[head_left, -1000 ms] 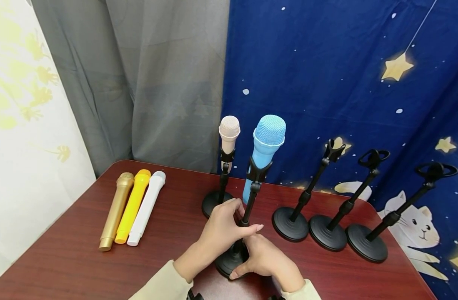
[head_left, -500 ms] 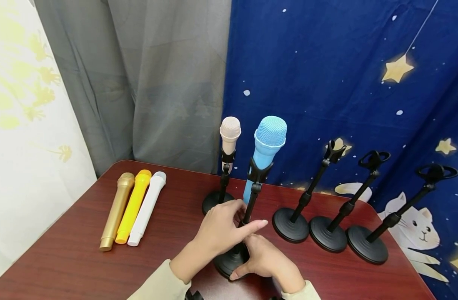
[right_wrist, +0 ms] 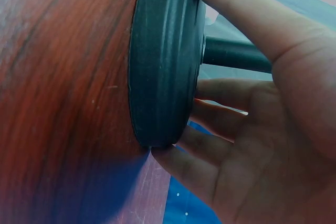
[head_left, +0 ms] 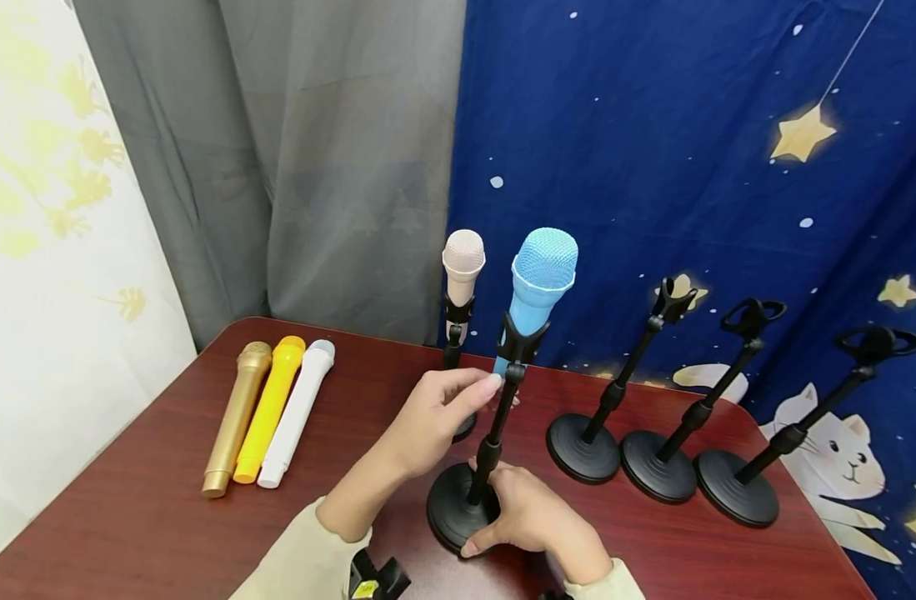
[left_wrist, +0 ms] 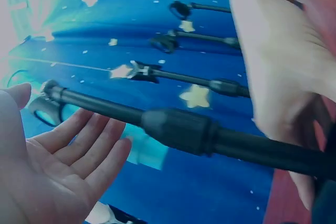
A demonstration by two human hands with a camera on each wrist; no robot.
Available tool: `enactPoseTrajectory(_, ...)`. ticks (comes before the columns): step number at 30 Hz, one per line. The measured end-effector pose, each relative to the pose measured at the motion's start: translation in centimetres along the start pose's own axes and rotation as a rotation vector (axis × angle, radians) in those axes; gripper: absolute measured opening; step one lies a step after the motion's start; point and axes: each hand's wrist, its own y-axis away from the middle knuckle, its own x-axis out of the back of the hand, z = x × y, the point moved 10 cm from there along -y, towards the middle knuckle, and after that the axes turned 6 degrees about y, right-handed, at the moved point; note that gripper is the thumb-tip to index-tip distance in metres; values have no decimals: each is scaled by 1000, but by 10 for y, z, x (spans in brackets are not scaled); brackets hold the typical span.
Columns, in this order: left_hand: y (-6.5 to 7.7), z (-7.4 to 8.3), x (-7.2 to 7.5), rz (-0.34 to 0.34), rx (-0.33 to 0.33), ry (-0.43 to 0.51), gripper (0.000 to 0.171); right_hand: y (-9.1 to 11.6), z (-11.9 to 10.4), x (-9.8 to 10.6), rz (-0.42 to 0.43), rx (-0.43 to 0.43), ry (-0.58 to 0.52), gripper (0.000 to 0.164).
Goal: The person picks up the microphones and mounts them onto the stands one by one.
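A light-blue microphone [head_left: 545,265] sits tilted in the clip of a black microphone stand [head_left: 489,454] at the front of the table. My right hand [head_left: 533,515] grips the stand's round base [right_wrist: 164,61], thumb on the near rim and fingers at the far side. Higher up, my left hand [head_left: 426,421] is beside the pole near the microphone's lower end. In the left wrist view its fingers [left_wrist: 86,145] are extended behind the pole, with the thumb apart. A pale pink microphone [head_left: 463,260] stands in another clip just behind, its stand partly hidden by my left hand.
Gold [head_left: 237,417], yellow [head_left: 272,408] and white [head_left: 298,412] microphones lie side by side on the table's left. Three black stands with bare clips, the nearest-to-middle stand [head_left: 583,447] among them, line the right side. Curtains [head_left: 360,183] hang behind the table [head_left: 165,517].
My left hand has moved up the pole from just above the base to near the clip, baring the lower pole. My right hand keeps its grip on the base.
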Motion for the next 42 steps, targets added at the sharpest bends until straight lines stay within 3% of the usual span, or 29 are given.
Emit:
enactPoseTrajectory(7,-16,10,-10,-91,2,143,39,0,-2,2,13,14,17,102)
enactPoseTrajectory(13,-24,12,-16,-92,79,222,38,1,-2,2,18,15,8,101)
enactPoseTrajectory(18,-26,15,-20,-91,89,264,36,1,-1,2,17,16,5,102)
enactPoseTrajectory(27,-16,-1,-21,-94,109,224,34,0,-1,2,15,22,10,99)
enactPoseTrajectory(35,2,-35,-19,-90,138,64,30,1,-1,2,27,19,27,90)
enactPoseTrajectory(42,14,-55,-20,-65,149,33,28,0,0,2,33,18,42,86)
